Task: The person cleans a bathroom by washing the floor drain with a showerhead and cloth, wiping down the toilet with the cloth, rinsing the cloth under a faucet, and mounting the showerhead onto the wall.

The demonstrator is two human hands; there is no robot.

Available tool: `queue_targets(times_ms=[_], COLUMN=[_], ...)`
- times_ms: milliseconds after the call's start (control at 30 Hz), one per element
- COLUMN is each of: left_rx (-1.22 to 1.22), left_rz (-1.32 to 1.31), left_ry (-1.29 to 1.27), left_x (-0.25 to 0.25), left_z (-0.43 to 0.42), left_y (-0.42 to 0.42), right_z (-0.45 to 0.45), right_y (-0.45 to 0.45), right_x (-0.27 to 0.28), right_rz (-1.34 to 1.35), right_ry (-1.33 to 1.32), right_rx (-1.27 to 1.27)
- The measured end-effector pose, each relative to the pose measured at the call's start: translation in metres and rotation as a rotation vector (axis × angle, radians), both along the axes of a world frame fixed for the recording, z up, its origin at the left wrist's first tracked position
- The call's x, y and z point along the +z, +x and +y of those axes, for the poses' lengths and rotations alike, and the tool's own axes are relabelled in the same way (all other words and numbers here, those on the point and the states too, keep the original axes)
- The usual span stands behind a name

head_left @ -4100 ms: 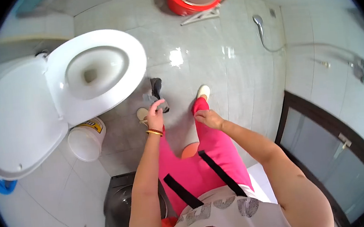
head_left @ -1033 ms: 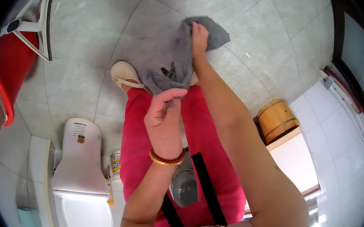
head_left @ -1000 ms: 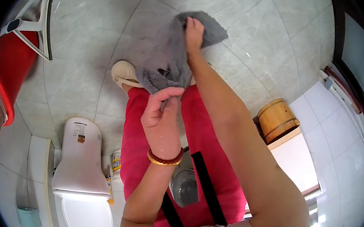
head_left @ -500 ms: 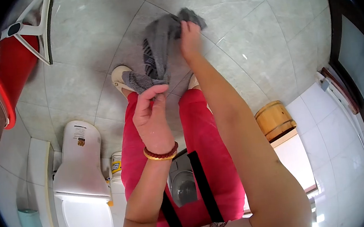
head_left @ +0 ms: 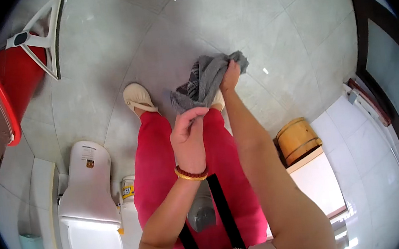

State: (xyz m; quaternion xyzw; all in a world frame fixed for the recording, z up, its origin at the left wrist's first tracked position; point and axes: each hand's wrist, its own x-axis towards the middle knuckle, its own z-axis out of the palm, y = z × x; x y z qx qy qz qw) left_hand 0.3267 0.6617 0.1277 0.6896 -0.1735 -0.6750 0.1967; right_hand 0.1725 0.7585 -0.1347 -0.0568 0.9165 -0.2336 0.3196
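Note:
A grey patterned towel (head_left: 208,78) is bunched between my two hands above the tiled floor. My right hand (head_left: 230,77) is closed around its upper right end, with a tuft of cloth sticking out past the fingers. Lower down, my left hand (head_left: 189,137) pinches the near edge of the towel between thumb and fingers. Dark woven bands show on the towel's left part. Below the cloth are my cream shoes (head_left: 138,97); the right one is partly covered. A bracelet (head_left: 191,174) circles my left wrist.
A white toilet (head_left: 91,202) stands at lower left, with a labelled tub (head_left: 128,189) beside it. At upper left are a red basin (head_left: 15,82) and a white frame (head_left: 40,40). A wooden bucket (head_left: 299,140) sits by a white cabinet (head_left: 318,180) at right, near a dark-framed door (head_left: 361,32).
Both hands have shifted right, and the right hand has come down closer to my body. The towel, stretched out before, is now more bunched between the hands.

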Motion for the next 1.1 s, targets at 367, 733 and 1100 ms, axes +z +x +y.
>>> queue_targets(times_ms=[367, 733, 1100], left_rx=[0.342, 0.402, 0.362], left_rz=[-0.077, 0.053, 0.101], left_ry=[-0.06, -0.053, -0.012], left_x=[-0.011, -0.011, -0.009], left_z=[-0.047, -0.046, -0.053], left_y=[0.029, 0.035, 0.046], right_z=[-0.19, -0.226, -0.21], right_y=[0.097, 0.069, 0.078], right_x=[0.009, -0.003, 0.007], right_rz=[0.214, 0.579, 0.449], right_ry=[-0.165, -0.215, -0.105], right_rx=[0.951, 1.324, 1.427])
